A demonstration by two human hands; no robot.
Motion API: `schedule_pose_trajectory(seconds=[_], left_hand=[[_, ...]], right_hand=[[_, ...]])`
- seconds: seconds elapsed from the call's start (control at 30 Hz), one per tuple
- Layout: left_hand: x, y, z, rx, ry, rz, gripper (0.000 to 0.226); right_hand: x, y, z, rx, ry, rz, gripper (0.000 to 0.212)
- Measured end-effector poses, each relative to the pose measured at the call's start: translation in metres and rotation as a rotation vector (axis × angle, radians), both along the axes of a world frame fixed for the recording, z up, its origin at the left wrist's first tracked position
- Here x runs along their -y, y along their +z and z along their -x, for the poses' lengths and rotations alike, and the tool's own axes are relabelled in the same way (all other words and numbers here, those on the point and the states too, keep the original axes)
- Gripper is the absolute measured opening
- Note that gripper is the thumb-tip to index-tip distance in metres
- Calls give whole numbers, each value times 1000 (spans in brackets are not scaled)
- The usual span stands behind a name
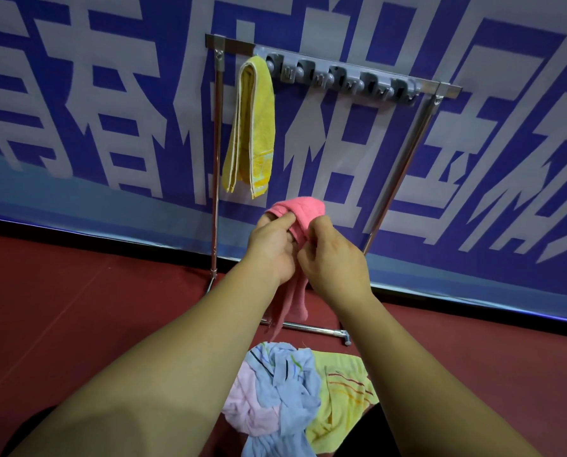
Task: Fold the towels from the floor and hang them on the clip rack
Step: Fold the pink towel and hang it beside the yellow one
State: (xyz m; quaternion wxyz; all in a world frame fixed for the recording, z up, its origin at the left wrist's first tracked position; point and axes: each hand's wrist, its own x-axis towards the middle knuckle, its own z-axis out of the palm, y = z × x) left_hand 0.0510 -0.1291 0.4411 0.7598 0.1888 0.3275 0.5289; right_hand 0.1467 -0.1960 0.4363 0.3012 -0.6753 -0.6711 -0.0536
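Fingers [283, 222] of both hands closed, pinching folded pink terry towel [303, 211] mid-air below grey wall-mounted clip rack [341, 77]. Risk: fold slipping open during lift; loose hanging tail dragging.

Pink towel [303, 212] in both hands; yellow towel [254, 127] above left hand [272, 249]; light blue striped [285, 384], pale pink [246, 400], pale yellow striped [344, 390] towels below; floor [78, 308] dark red.
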Motion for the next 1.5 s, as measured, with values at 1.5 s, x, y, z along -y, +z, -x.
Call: schedule_pose_trajectory(seconds=[1.5], left_hand=[[-17, -23, 20, -220, -217, -45, 31]], right_hand=[[-21, 8, -48, -1150, -65, 527, 22]])
